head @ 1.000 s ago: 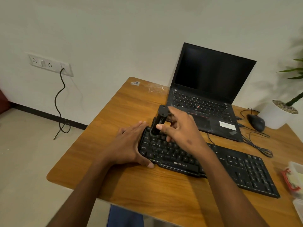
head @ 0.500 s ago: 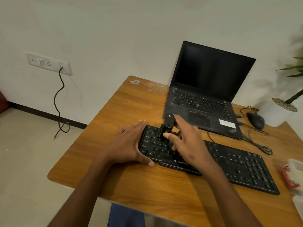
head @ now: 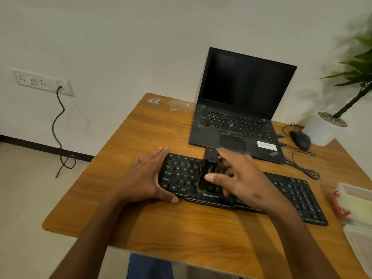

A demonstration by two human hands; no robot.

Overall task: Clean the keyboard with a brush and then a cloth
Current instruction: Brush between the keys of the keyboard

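Note:
A black keyboard (head: 289,196) lies across the wooden table (head: 153,125) in front of me. My left hand (head: 149,178) lies flat against the keyboard's left end, fingers straight, thumb along its front edge. My right hand (head: 239,178) grips a black brush (head: 208,170), thumb on its near side and fingers behind it. The brush stands nearly upright, its lower end on the keys just above the space bar. My right hand hides the middle keys. No cloth shows on the table.
An open black laptop (head: 239,109) sits right behind the keyboard. A black mouse (head: 300,139) and its cable lie at the back right, beside a white plant pot (head: 322,129). Clear plastic containers (head: 356,206) stand at the right edge. A wall socket (head: 40,82) holds a dangling cord.
My right hand has drawn the brush from the keyboard's upper left keys rightward and toward me, down to the lower rows. My left hand has stayed on the keyboard's left end.

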